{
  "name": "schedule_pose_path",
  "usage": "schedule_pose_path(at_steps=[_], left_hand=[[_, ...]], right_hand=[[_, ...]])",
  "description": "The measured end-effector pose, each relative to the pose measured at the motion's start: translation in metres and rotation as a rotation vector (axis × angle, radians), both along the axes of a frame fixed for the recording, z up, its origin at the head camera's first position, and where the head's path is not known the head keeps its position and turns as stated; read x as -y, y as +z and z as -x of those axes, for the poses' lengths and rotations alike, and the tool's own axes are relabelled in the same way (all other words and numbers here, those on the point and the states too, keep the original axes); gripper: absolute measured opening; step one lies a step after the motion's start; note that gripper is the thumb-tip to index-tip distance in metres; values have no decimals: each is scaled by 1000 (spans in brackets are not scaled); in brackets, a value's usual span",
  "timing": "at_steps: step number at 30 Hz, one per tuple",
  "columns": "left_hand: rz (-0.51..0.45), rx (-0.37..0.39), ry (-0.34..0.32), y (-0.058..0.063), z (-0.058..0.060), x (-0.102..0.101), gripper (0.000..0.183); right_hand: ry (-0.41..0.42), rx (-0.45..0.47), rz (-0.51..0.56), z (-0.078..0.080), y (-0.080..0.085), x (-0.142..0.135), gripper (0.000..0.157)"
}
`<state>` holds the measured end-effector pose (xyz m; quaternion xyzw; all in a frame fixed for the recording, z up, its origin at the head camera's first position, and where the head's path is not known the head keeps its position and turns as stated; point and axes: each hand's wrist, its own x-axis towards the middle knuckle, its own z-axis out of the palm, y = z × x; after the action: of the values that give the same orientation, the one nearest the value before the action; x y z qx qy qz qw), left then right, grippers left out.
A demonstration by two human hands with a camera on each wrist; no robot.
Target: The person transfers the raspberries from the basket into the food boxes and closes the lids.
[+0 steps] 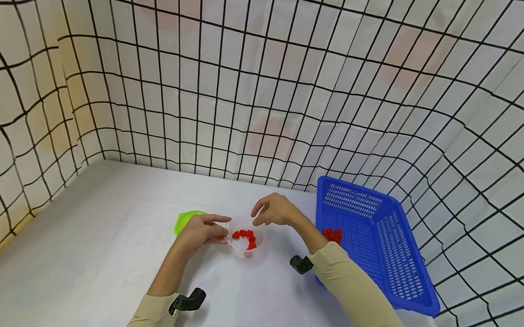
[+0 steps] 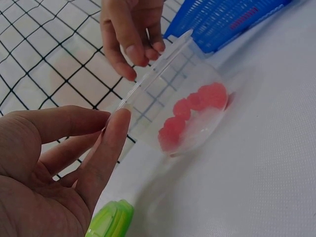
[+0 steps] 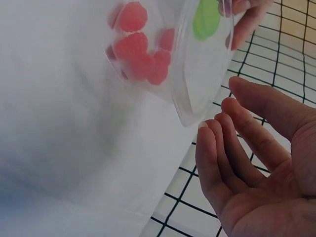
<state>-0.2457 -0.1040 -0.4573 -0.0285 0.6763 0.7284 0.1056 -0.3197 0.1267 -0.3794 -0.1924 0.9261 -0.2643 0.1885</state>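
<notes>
A clear plastic tub (image 2: 153,111) stands on the white table, with several red raspberries (image 1: 252,239) lying on its bottom. My left hand (image 1: 200,233) pinches the tub's rim between thumb and fingers, best seen in the left wrist view. Across the tub, my right hand (image 1: 276,209) hovers near the opposite side of the rim. Its fingers are loosely bent and hold nothing; the right wrist view shows a gap between fingertips and tub. Behind my left hand lies a bright green lid (image 1: 183,220), partly covered by that hand in the head view.
To the right is a blue perforated basket (image 1: 386,199) with several red raspberries (image 1: 332,235) by its left side; my right forearm covers part of it. A black wire grid (image 1: 256,104) with pale cloth behind it encloses the table (image 1: 107,224) at the back and sides.
</notes>
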Motion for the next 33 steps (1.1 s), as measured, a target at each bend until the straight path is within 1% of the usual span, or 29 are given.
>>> schedule_pose_path(at_steps=[2,9,11,17,20,24,33], left_hand=[[-5,1,3,0,0,0,36],[-13,3,1,-1,0,0,38],[-14,-1,-3,-1,0,0,39],[-23,-3,-9,0,0,0,39],[-26,0,-7,-1,0,0,38],[-34,-4,-10,-1,1,0,38],[-36,-11,-9,-1,-1,0,38]], right_hand=[[-1,-8,7,0,5,-4,23],[-10,-22,38,-1,26,-18,18],[-9,-29,55,-2,32,-24,19],[-17,-60,82,-3,47,-46,23],[-48,-66,102,-5,54,-59,23],[-92,-71,126,-5,59,-80,25],[-131,-87,131,-4,60,-127,32]])
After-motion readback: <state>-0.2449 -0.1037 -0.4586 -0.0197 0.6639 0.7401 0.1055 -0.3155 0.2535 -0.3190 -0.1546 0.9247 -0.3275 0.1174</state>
